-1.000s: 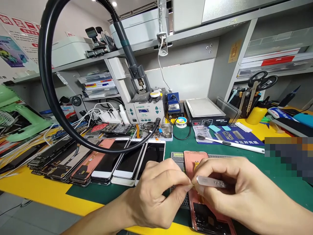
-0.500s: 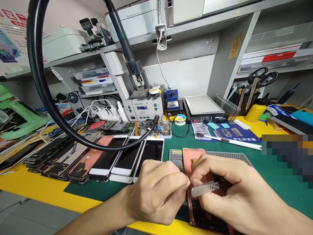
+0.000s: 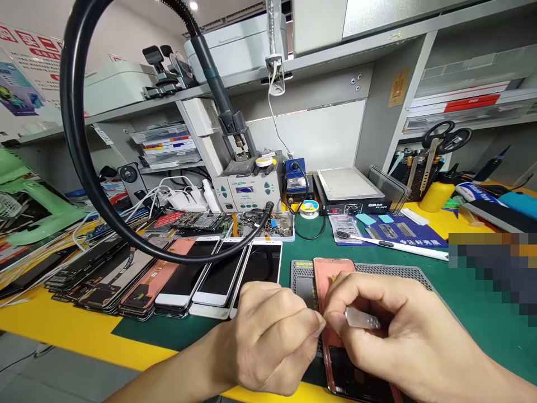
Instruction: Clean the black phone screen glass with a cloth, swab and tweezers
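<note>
My left hand is closed in a pinch, its thumb and fingertip meeting the fingers of my right hand. Anything in that pinch is too small or hidden to make out. My right hand curls around a flat silver metal tool with small dimples near one side; the rest of it disappears into the palm. Beneath both hands lies a phone part with a pinkish back and a black lower section, partly covered by my right hand. It rests on a grey perforated mat.
Phones and screens lie in rows at the left. A thick black hose loops in front. Behind stand a rework station, a solder spool and a hot plate. A white brush lies at the right.
The metal tool has turned and slid a little deeper into my right hand, so less of it shows. Both hands stay fingertip to fingertip; the view has shifted slightly.
</note>
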Motion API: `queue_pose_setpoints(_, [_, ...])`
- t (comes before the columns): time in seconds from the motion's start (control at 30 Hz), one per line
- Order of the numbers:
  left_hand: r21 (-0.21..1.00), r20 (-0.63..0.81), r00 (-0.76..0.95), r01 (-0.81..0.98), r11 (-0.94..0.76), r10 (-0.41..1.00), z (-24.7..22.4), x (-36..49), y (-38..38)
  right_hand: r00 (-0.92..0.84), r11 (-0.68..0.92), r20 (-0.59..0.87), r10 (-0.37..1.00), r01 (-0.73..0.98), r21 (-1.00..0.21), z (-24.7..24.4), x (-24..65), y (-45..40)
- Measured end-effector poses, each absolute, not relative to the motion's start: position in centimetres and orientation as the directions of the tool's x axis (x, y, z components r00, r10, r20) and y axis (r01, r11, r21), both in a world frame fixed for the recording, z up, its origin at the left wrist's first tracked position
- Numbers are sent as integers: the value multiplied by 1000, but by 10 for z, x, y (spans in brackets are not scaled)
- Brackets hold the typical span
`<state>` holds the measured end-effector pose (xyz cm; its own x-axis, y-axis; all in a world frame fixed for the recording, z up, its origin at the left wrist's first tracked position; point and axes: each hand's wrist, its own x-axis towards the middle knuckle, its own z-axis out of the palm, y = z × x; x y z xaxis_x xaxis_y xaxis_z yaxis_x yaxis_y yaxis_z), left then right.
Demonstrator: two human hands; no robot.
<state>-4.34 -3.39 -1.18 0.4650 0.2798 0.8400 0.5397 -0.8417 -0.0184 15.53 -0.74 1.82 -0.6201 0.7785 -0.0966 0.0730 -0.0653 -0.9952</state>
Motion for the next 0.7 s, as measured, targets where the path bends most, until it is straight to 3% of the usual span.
queue_pose_setpoints(0.4, [-10, 858, 429, 562, -827, 281, -6, -40, -34, -647, -171, -205, 735, 115, -978, 21, 161, -5])
queue_pose_setpoints(0.7, [293, 802, 325, 517, -804, 502, -1, -39, -37, -718, -361, -254, 648, 3, -932, 25, 165, 11])
